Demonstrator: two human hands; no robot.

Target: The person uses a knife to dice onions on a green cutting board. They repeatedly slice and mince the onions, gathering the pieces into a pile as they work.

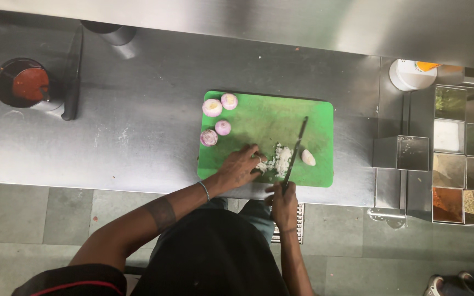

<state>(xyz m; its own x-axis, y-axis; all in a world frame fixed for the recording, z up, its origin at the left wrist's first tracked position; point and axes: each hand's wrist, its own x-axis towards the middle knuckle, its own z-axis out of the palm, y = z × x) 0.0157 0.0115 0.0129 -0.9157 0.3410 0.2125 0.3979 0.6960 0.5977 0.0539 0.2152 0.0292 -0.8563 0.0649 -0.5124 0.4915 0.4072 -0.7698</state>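
A green cutting board (259, 118) lies on a steel counter. My left hand (240, 164) rests on the board, fingers touching a pile of chopped white onion (278, 160). Gripped in my right hand (282, 201) is the handle of a dark knife (295, 151), whose blade lies along the right side of the pile. One peeled onion piece (308, 157) sits just right of the blade. Several peeled purple onions (212, 107) are grouped at the board's left end.
A pot of red sauce (28, 85) and a long dark knife (73, 77) sit at the counter's far left. A white container (410, 75) and a rack of metal spice bins (464, 153) stand to the right. Another person's shoes (434, 285) show bottom right.
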